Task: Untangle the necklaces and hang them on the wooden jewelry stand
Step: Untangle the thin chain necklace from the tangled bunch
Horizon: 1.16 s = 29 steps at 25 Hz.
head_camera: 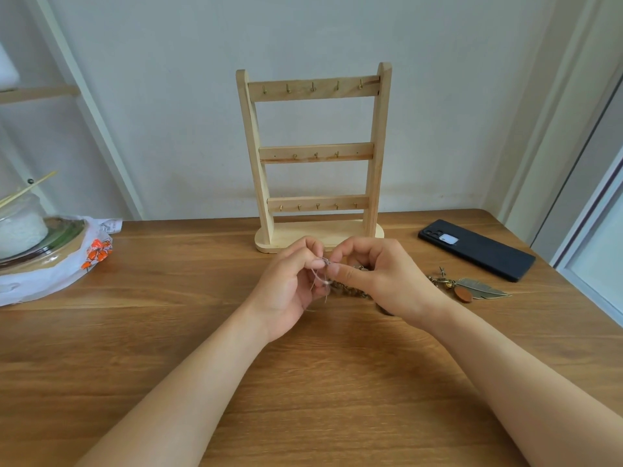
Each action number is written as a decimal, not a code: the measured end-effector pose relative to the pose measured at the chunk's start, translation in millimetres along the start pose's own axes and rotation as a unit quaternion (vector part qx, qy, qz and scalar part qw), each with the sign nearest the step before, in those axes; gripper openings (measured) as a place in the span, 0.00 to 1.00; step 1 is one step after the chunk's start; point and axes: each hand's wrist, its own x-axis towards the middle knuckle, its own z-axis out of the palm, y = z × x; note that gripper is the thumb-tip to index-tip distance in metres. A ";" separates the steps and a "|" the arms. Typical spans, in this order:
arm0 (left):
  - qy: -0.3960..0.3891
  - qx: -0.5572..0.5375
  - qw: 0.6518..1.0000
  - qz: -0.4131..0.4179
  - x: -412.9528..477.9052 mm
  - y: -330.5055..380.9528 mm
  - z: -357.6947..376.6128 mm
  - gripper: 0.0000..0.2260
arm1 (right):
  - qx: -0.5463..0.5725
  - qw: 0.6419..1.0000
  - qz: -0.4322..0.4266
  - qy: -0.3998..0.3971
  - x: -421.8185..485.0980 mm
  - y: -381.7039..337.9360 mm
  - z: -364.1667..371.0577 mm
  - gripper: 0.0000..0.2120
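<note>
Centrally, a tangle of thin cord and brown beaded necklaces (338, 287) is pinched by the left hand (290, 281) and the right hand (382, 278) just above the brown wooden desk (188, 335). At twelve o'clock, the pale wooden jewelry stand (315, 153) is set upright.

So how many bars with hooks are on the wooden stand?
3. On the wooden stand, the top bar is highest, the middle bar is about halfway down, and the bottom bar is lowest. None seems hidden.
</note>
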 end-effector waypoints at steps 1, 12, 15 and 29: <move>-0.010 0.001 1.000 -0.005 -0.8 0.2 0.1 0.05 | -0.002 1.000 0.001 0.003 -0.4 -0.8 -0.6 0.04; 0.059 0.223 0.965 0.122 -2.9 -0.3 -6.7 0.03 | -0.067 0.996 0.046 0.034 -4.6 -8.2 -9.3 0.06; 0.063 0.239 0.961 0.125 -2.5 0.6 -5.6 0.07 | -0.069 0.996 0.055 0.033 -3.7 -6.6 -7.2 0.06; -0.082 -0.092 0.992 -0.026 -1.1 9.4 -13.7 0.02 | -0.031 0.992 0.076 0.096 2.0 8.8 -15.4 0.06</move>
